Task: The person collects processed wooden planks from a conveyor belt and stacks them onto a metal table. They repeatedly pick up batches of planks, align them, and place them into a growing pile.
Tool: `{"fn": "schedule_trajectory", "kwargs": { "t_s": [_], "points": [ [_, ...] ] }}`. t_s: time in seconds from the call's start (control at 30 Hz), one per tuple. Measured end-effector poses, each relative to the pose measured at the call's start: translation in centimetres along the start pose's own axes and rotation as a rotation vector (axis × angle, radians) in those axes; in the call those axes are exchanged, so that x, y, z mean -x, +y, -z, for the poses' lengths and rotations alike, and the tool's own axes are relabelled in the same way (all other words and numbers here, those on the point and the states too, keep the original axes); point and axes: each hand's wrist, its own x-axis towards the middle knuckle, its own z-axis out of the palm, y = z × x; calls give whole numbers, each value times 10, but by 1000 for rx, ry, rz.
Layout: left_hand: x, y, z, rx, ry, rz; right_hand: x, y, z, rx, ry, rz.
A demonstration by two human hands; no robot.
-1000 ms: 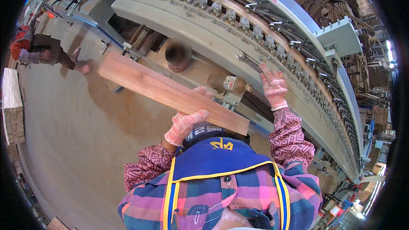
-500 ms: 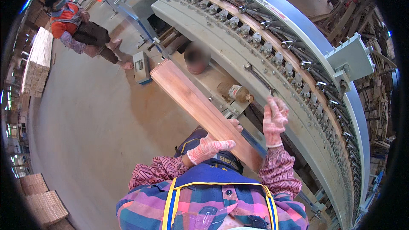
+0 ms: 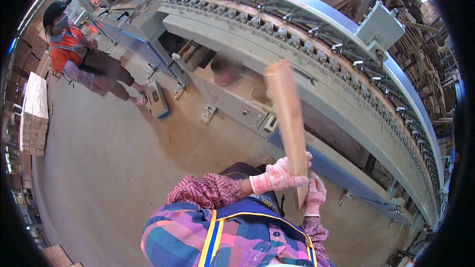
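A long reddish-brown wooden board (image 3: 289,113) stands tilted up in front of me, its far end raised toward the machine and a little blurred. My left hand (image 3: 278,175), in a pink and white knit glove, is wrapped round the lower part of the board. Gloved alike, my right hand (image 3: 315,197) grips the board's right edge near its bottom end. Behind the board, a brownish bottle (image 3: 261,95) is mostly hidden on the machine's shelf. Part of a wrench (image 3: 308,76) shows on the ledge to the board's right.
A long grey machine (image 3: 217,32) with rows of clamps curves across the far side and right. Its blue lower rail (image 3: 341,180) runs close by my right hand. A person (image 3: 81,52) in orange stands at far left beside a grey box (image 3: 157,100). Stacked boards (image 3: 34,113) line the left.
The board has swung from slanting leftward to nearly upright and moved right. My right hand has come down from beside the machine onto the board's lower end. My view has shifted.
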Motion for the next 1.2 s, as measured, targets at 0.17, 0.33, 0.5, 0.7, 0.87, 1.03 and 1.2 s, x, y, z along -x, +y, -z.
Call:
{"fn": "schedule_trajectory", "kwargs": {
  "t_s": [0.17,0.33,0.5,0.7,0.87,1.03,1.2],
  "points": [
    [37,-5,-35,-533,-113,204,66,32,2,-91,10,-124],
    [49,-28,-85,-600,-209,148,91,58,42,-208,85,-186],
    [68,-107,-168,-442,-401,151,132,114,156,-210,140,-247],
    [93,-223,-335,-228,-655,346,260,177,348,110,299,-354],
    [89,-278,-445,-429,-879,396,323,227,456,-441,340,-646],
    [49,-336,-521,-433,-924,294,297,248,497,-195,578,-290],
    [-19,-384,-606,-236,-1150,285,250,272,564,-690,755,-334]
  ]
}}
